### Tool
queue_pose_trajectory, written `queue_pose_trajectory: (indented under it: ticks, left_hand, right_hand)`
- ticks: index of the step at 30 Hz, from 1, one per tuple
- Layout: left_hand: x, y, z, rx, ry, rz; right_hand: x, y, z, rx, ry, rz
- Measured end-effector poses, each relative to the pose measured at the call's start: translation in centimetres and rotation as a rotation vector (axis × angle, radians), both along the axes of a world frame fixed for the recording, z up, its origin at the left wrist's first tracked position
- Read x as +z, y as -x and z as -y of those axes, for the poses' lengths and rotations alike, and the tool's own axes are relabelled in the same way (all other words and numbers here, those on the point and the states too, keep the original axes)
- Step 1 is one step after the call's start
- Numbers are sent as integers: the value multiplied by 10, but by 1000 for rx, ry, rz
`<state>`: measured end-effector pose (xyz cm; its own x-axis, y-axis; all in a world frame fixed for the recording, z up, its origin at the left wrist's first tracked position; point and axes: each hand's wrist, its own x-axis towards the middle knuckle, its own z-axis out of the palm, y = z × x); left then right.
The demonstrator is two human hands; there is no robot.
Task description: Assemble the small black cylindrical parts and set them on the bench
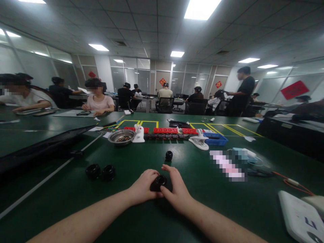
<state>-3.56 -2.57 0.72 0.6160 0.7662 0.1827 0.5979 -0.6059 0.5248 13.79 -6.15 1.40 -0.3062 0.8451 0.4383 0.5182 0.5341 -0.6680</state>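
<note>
Both my hands meet low at the centre of the green table around one black ring-shaped part. My left hand grips it from the left with curled fingers. My right hand holds it from the right, thumb beneath and fingers over the top. A smaller black ring part stands alone just beyond my hands. Two more black ring parts lie side by side to the left.
Farther back are a metal bowl, a row of red and black blocks, white clamps and a blue tray. A white device lies at right, cables beside it. Several people sit or stand at tables behind.
</note>
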Motion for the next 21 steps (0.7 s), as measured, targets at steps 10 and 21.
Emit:
queue_pose_trajectory:
  ticks: [10,21]
  left_hand:
    - [-4,0,-1,-14,-23,14]
    - [-2,1,-1,-11,11,9]
  right_hand:
    - [-2,5,-1,-53,-10,-11]
    - [-1,6,1,-72,14,2]
